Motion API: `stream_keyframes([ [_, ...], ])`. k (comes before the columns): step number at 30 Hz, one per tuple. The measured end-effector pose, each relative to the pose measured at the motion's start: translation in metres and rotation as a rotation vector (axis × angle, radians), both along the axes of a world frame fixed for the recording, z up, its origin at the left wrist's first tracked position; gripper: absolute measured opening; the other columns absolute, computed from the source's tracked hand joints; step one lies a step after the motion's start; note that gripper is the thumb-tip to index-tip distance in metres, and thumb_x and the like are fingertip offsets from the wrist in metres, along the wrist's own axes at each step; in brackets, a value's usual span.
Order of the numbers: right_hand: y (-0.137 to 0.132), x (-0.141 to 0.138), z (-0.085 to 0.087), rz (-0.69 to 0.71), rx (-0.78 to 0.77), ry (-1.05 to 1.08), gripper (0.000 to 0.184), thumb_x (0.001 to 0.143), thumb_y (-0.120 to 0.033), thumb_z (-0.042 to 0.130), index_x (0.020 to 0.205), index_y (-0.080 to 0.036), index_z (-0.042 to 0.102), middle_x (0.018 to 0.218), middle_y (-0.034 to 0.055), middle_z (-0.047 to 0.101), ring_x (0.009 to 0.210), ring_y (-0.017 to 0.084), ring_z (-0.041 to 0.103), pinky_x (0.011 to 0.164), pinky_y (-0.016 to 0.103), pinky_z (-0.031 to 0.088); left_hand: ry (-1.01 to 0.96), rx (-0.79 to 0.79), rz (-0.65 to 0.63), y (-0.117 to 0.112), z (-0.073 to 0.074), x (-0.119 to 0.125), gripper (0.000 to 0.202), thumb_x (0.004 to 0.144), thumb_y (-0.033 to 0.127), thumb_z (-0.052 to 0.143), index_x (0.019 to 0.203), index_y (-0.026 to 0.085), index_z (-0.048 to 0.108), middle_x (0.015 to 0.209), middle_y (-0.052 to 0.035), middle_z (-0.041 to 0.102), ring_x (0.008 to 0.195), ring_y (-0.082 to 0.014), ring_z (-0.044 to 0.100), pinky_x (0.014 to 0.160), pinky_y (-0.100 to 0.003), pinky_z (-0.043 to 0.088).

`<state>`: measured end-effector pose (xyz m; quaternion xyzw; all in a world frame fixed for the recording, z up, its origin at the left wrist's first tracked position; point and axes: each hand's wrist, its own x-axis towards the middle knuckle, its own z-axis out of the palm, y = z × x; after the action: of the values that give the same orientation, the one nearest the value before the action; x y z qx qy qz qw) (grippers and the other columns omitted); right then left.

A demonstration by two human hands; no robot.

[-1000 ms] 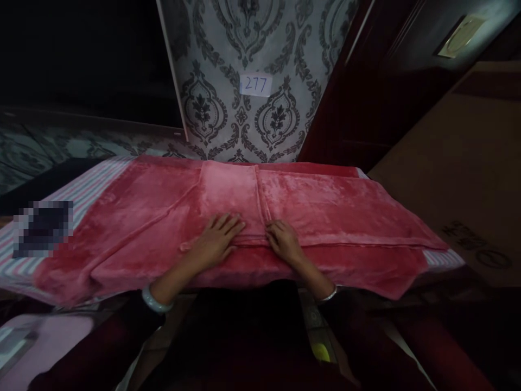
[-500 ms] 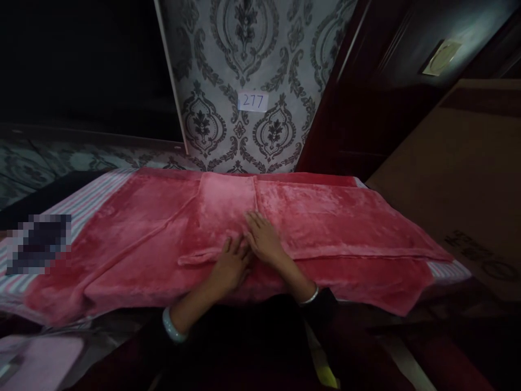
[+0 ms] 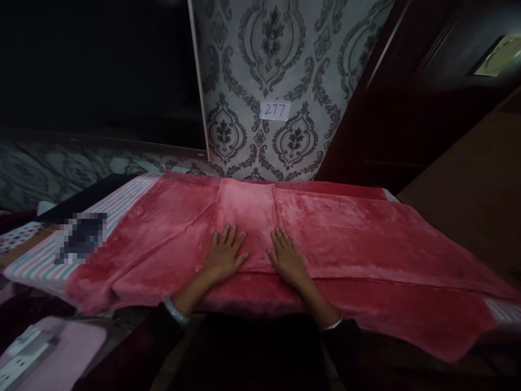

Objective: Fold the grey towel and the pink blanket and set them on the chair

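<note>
One left hand point(image 3: 223, 259), flat and unclenched with its fingers spread, rests on the pale folded strip of the pink-red blanket point(image 3: 337, 233) in my head view. I see the right hand point(image 3: 288, 257) near it — flattened too, fingers stretched forward — at that strip's right edge. The blanket lies spread over a striped cloth point(image 3: 124, 202), which shows at both ends. A dark, pixelated object point(image 3: 84, 236) sits on the stripes at left; on the patterned wall point(image 3: 272, 46) behind, I read 277 on a paper label point(image 3: 275, 110).
</note>
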<state>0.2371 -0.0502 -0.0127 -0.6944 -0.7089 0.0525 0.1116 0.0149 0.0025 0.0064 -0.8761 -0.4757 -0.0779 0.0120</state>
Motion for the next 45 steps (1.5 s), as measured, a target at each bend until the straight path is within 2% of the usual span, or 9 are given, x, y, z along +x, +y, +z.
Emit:
stream_keyframes([
  [4,-0.002,0.001,0.008,-0.004,-0.016,-0.001,0.063,0.102,-0.034,0.037,0.158,-0.005,0.036,0.166,0.0172,0.026,0.156,0.027,0.022,0.125,0.049,0.02,0.006,-0.015,-0.029,-0.001,-0.011,-0.004,0.064,0.101,0.052,0.041,0.158,0.024,0.038,0.168,-0.016,0.025,0.155,-0.0394,0.021,0.12,-0.07,0.023],
  [9,0.013,-0.01,0.049,0.067,0.001,-0.008,0.056,0.102,-0.036,0.044,0.147,-0.004,0.052,0.154,0.0226,0.047,0.15,0.033,0.034,0.122,0.052,0.025,0.0,-0.025,-0.072,0.002,-0.003,-0.005,0.059,0.103,0.048,0.037,0.157,0.024,0.041,0.166,-0.0134,0.032,0.154,-0.0391,0.025,0.119,-0.07,0.024],
  [12,0.037,-0.024,0.064,0.079,0.099,0.027,0.061,0.103,-0.038,0.044,0.154,-0.006,0.043,0.16,0.0205,0.04,0.152,0.031,0.032,0.123,0.047,0.025,0.002,0.008,-0.088,0.002,-0.003,-0.003,0.058,0.103,0.046,0.035,0.156,0.024,0.044,0.164,-0.0126,0.036,0.154,-0.038,0.027,0.119,-0.068,0.026],
  [20,0.064,-0.017,0.019,-0.054,0.036,0.004,0.077,0.102,-0.052,0.044,0.16,-0.004,0.03,0.167,0.0198,0.022,0.157,0.031,0.017,0.126,0.049,0.015,0.002,-0.09,-0.118,0.003,0.0,-0.009,0.055,0.101,0.046,0.041,0.154,0.029,0.046,0.164,-0.0083,0.037,0.153,-0.0372,0.03,0.118,-0.066,0.029],
  [24,0.064,-0.014,0.012,-0.05,0.073,0.005,0.077,0.102,-0.055,0.043,0.159,-0.005,0.033,0.166,0.02,0.024,0.156,0.031,0.019,0.126,0.05,0.015,-0.139,-0.112,-0.185,0.043,0.027,0.0,0.053,0.104,0.041,0.031,0.148,0.021,0.053,0.155,-0.0116,0.052,0.145,-0.0264,0.045,0.12,-0.05,0.035],
  [27,0.064,-0.015,0.012,-0.054,0.076,-0.006,0.076,0.102,-0.055,0.043,0.159,-0.005,0.033,0.166,0.0205,0.025,0.156,0.032,0.02,0.125,0.051,0.016,-0.148,-0.036,-0.08,0.085,0.043,0.015,0.062,0.102,0.043,0.037,0.157,0.014,0.037,0.164,-0.0174,0.036,0.154,-0.0305,0.029,0.124,-0.057,0.024],
  [32,0.064,-0.016,0.011,-0.036,0.072,-0.024,0.076,0.102,-0.053,0.044,0.158,-0.004,0.033,0.166,0.0194,0.023,0.156,0.032,0.018,0.125,0.05,0.016,0.03,-0.137,0.15,0.126,0.031,0.022,0.07,0.101,0.053,0.034,0.161,0.016,0.029,0.169,-0.0181,0.02,0.158,-0.0352,0.014,0.122,-0.068,0.014],
  [37,0.064,-0.017,0.012,-0.048,0.062,0.012,0.077,0.101,-0.053,0.045,0.159,-0.004,0.031,0.167,0.0191,0.022,0.156,0.032,0.018,0.126,0.05,0.015,0.063,-0.234,0.128,0.15,0.027,0.017,0.077,0.098,0.062,0.033,0.163,0.021,0.025,0.171,-0.0154,0.013,0.158,-0.0354,0.008,0.121,-0.069,0.011],
  [45,0.064,-0.017,0.014,-0.05,0.055,0.086,0.077,0.101,-0.054,0.045,0.16,-0.007,0.029,0.167,0.016,0.021,0.157,0.031,0.017,0.126,0.051,0.016,0.105,-0.167,0.15,0.208,0.031,0.039,0.071,0.101,0.056,0.031,0.163,0.023,0.024,0.171,-0.0154,0.012,0.158,-0.0365,0.009,0.121,-0.068,0.012],
])
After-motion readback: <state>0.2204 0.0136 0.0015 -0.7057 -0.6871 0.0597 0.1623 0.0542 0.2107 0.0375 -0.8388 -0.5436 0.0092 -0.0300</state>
